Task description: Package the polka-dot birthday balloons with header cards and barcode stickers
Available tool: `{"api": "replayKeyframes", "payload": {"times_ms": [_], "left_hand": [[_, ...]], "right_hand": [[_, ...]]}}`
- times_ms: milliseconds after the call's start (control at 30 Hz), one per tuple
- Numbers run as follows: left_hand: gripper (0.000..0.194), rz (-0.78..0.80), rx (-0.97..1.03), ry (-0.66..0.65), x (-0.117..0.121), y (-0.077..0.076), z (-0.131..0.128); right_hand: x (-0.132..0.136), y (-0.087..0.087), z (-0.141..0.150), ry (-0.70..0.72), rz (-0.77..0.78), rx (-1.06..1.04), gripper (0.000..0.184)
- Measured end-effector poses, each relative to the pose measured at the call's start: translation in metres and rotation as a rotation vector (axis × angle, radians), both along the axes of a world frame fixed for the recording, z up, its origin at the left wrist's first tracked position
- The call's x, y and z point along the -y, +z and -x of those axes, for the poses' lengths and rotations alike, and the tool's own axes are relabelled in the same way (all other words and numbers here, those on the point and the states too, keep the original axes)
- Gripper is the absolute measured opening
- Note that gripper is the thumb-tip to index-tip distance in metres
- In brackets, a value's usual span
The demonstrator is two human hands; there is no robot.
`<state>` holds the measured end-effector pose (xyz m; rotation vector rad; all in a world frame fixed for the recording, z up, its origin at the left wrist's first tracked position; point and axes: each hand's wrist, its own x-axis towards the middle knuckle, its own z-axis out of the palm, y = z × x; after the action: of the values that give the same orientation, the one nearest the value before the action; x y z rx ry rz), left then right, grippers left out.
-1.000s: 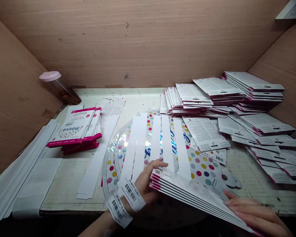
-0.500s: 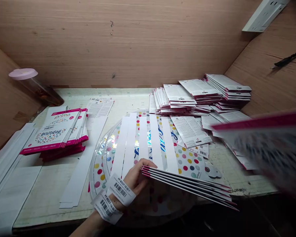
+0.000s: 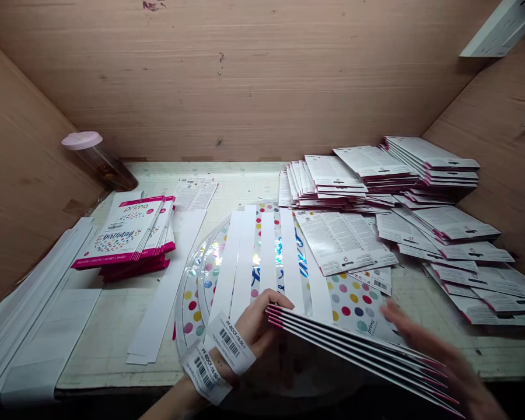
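Note:
My left hand [image 3: 262,326] is closed around one end of several flat packets [image 3: 354,350], held edge-on in a loose fan with pink edges. Two white barcode labels [image 3: 216,361] are stuck around that wrist. Smeared by motion, my right hand [image 3: 437,356] is beside the far end of the fan, fingers stretched out and nothing seen in them. Below both hands lies a round, clear-edged foil balloon [image 3: 359,300] with coloured dots and blue lettering, crossed by white paper strips [image 3: 242,256]. White printed packets [image 3: 345,242] rest on its right side.
Packet piles [image 3: 359,175] stand at the back right, with more packets [image 3: 485,286] spread in front of them. Pink-and-white "prima" birthday packets [image 3: 126,227] are stacked left, near long paper strips [image 3: 39,303]. A lidded bottle [image 3: 105,160] leans against the left wall.
The blurred packet at the right has gone from the foreground, and my right hand now shows near the fan. A packet lies newly over the balloon's right side. My left hand keeps its hold.

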<state>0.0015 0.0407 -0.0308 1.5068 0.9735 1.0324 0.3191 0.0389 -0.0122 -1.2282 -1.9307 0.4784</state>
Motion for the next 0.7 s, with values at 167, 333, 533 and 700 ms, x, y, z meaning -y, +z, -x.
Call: {"api": "replayKeyframes", "payload": {"times_ms": [167, 333, 533, 700], "left_hand": [[0.024, -0.001, -0.065, 0.026, 0.006, 0.006, 0.003], [0.037, 0.083, -0.142, 0.098, 0.016, 0.035, 0.032], [0.08, 0.2, 0.016, 0.306, 0.003, 0.049, 0.087], [0.079, -0.13, -0.309, 0.566, -0.007, 0.052, 0.133]], "right_hand": [[0.029, -0.011, 0.046, -0.022, 0.131, -0.48, 0.012], [0.013, 0.001, 0.067, -0.184, 0.341, -0.543, 0.03], [-0.064, 0.034, 0.138, -0.041, 0.959, -0.84, 0.046], [-0.115, 0.036, 0.198, -0.088, 1.009, -0.942, 0.032]]}}
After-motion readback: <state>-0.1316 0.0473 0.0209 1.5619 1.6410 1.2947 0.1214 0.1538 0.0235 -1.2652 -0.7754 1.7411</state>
